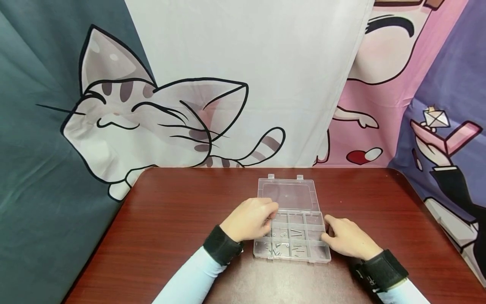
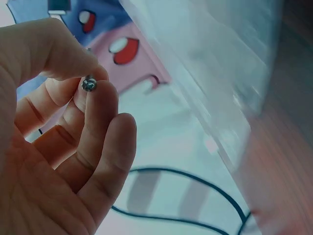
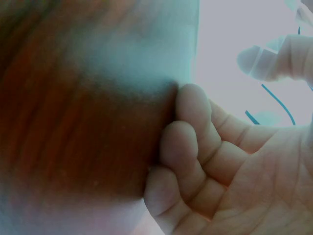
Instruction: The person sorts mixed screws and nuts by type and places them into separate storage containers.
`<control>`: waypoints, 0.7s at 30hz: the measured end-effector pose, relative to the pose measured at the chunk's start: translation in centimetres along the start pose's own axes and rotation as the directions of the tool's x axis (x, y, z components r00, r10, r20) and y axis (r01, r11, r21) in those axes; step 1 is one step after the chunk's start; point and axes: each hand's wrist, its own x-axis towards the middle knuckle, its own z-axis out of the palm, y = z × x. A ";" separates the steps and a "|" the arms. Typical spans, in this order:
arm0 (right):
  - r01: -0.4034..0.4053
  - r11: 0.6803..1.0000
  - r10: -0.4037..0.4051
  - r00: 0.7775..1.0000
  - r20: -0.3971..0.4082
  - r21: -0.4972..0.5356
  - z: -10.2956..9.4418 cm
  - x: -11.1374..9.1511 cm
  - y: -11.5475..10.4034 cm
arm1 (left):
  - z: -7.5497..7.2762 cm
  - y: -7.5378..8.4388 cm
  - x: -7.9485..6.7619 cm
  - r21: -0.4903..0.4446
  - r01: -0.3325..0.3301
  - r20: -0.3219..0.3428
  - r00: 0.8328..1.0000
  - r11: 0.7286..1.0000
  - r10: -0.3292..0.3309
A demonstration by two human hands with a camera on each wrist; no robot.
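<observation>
A clear plastic compartment box lies on the table, its lid folded back behind it. My left hand hovers over the box's left side. Thumb and index finger pinch a small metal screw, its recessed head facing the left wrist camera. At the box's right edge, my right hand holds the side wall, with the thumb seen through clear plastic. The other fingers are bent against the tabletop. Loose screws, small nuts and longer screws lie in separate compartments.
The clear lid lies toward the back of the brown wooden table, its two latches pointing away. Cartoon-printed cloth hangs behind the table's far edge and down both sides.
</observation>
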 end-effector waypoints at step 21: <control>-0.016 0.999 0.016 1.000 0.010 0.030 0.0 0.0 0.0 | 1.3 4.2 3.9 -0.008 -0.109 -0.026 0.994 0.994 0.109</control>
